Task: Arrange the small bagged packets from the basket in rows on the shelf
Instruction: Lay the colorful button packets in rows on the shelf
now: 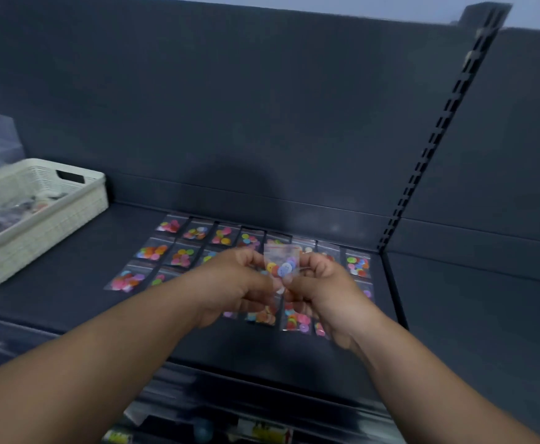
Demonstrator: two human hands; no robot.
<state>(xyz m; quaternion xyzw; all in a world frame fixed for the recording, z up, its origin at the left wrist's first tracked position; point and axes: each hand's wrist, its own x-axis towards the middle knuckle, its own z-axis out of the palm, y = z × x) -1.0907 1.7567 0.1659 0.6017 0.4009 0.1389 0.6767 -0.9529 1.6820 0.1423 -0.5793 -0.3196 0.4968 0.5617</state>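
Both forearms reach forward from the lower corners of the view and meet above the dark shelf [70,302]. The left hand [236,283] and the right hand [323,290] are each curled into a loose fist, knuckles up, fingers pinched on opposite edges of one small clear packet [282,265] of coloured buttons. The packet is held upright between them, its sealed top edge uppermost, raised over the shelf surface. Below and around the hands, other packets of buttons [183,256] lie flat on the shelf in neat rows running left to right, edges close together; the hands hide part of the middle rows. The white woven basket [70,213] stands on the shelf to the left, well apart from the rows, with blurred contents inside.
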